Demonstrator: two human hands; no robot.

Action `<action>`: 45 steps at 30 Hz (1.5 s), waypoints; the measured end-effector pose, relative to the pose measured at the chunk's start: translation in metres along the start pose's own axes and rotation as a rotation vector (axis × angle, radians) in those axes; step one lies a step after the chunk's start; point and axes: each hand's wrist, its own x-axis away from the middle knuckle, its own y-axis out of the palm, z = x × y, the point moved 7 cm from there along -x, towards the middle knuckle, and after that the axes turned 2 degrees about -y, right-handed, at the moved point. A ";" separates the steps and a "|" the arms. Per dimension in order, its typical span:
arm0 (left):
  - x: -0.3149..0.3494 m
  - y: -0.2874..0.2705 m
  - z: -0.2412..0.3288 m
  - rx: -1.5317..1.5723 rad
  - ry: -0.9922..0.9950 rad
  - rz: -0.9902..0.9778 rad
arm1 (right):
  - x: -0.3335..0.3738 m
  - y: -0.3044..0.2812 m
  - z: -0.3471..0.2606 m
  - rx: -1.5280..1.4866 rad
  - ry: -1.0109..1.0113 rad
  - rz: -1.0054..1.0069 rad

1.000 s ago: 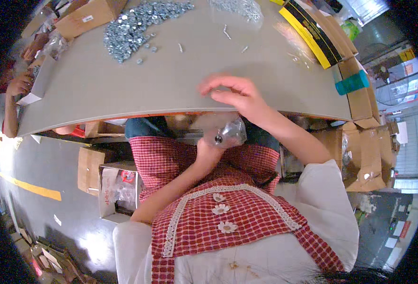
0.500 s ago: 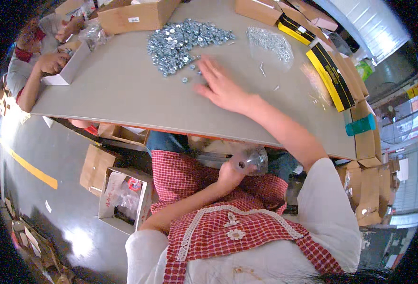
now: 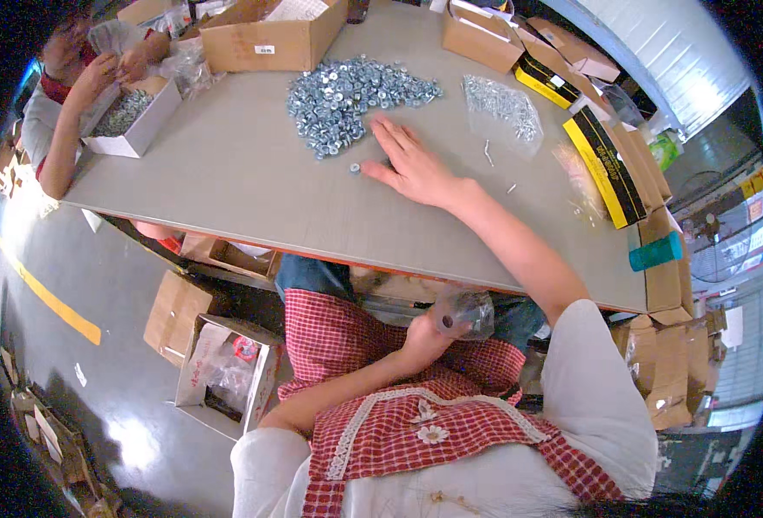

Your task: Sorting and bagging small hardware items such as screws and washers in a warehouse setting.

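Note:
A pile of small round metal pieces, like nuts [image 3: 338, 104], lies on the grey table. My right hand [image 3: 418, 171] rests palm down at the pile's near right edge, fingers stretched out and thumb spread. Just off the thumb tip sits one loose nut [image 3: 355, 168]. Below the table edge, over my lap, my left hand [image 3: 426, 339] is closed around a clear plastic bag [image 3: 476, 312]. The bag bulges beyond the fingers; its contents cannot be made out.
Right of the pile lies a clear bag of small screws [image 3: 504, 112] with a few loose pieces. Black-and-yellow boxes [image 3: 604, 164] and a teal cylinder [image 3: 656, 252] line the right side. A cardboard box [image 3: 269, 43] stands behind. A co-worker's hands [image 3: 110, 73] are above a white box [image 3: 144, 125].
Loose nuts near my right fingers now lie against the pile, leaving one by the thumb. The co-worker's hands have risen from the white box with a clear bag. My view has shifted slightly.

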 end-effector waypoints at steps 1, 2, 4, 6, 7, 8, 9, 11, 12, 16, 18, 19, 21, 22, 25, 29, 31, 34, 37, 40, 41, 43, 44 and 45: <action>0.000 0.000 -0.002 0.000 0.001 0.005 | -0.001 0.000 -0.001 -0.001 -0.005 0.000; 0.001 0.001 -0.004 -0.011 -0.003 0.000 | 0.001 0.000 -0.001 -0.039 -0.010 -0.024; 0.001 0.001 -0.005 -0.019 -0.008 0.006 | 0.006 -0.003 -0.006 -0.079 -0.024 -0.051; 0.003 0.002 -0.004 0.009 0.005 0.012 | 0.021 -0.008 -0.008 -0.121 0.029 -0.086; 0.004 0.001 -0.003 0.010 0.002 0.010 | 0.030 -0.012 -0.011 -0.123 0.031 -0.088; 0.005 0.001 0.001 -0.019 0.041 -0.010 | 0.040 -0.015 -0.017 -0.113 -0.004 -0.130; 0.006 0.002 0.005 -0.048 0.082 -0.040 | 0.053 -0.020 -0.021 -0.099 -0.030 -0.170; 0.007 0.005 -0.001 -0.046 0.070 -0.025 | 0.078 -0.034 -0.032 -0.113 -0.046 -0.193; 0.007 0.008 -0.002 -0.045 0.066 -0.010 | 0.094 -0.043 -0.038 -0.121 -0.063 -0.213; 0.008 -0.001 0.024 0.039 0.147 0.073 | 0.153 -0.087 -0.059 -0.285 0.032 -0.213; 0.002 0.003 0.013 0.089 0.215 0.100 | 0.175 -0.104 -0.077 -0.593 0.059 -0.304; -0.002 0.009 -0.005 -0.045 0.212 0.164 | 0.180 -0.113 -0.081 -0.611 0.089 -0.311; -0.002 0.002 0.009 -0.085 0.117 0.123 | 0.198 -0.134 -0.073 -0.863 0.251 -0.181; -0.005 0.001 0.002 -0.038 0.120 0.144 | 0.206 -0.137 -0.070 -0.972 0.343 -0.015; -0.013 0.000 -0.011 -0.037 0.045 0.140 | 0.220 -0.140 -0.067 -1.009 0.396 0.040; -0.014 0.003 -0.012 -0.175 0.037 0.145 | 0.235 -0.124 -0.069 -0.810 0.342 0.017; -0.012 0.006 -0.008 -0.137 0.026 0.097 | 0.240 -0.121 -0.072 -0.723 0.317 0.047; -0.010 0.008 -0.007 -0.131 0.066 0.048 | 0.241 -0.114 -0.076 -0.671 0.299 0.047; -0.009 0.007 -0.013 -0.122 0.103 -0.014 | 0.238 -0.111 -0.076 -0.655 0.301 0.051; -0.002 -0.005 -0.021 -0.046 0.088 -0.157 | 0.233 -0.108 -0.078 -0.703 0.283 0.006; 0.005 -0.011 -0.021 -0.010 0.090 -0.245 | 0.229 -0.107 -0.083 -0.688 0.245 0.025; 0.017 -0.035 -0.024 0.050 0.051 -0.284 | 0.220 -0.106 -0.093 -0.673 0.214 0.051; 0.024 -0.042 -0.024 0.111 0.011 -0.317 | 0.211 -0.105 -0.106 -0.594 0.093 0.039; 0.029 -0.048 -0.002 0.106 0.008 -0.317 | 0.203 -0.103 -0.120 -0.511 -0.025 0.026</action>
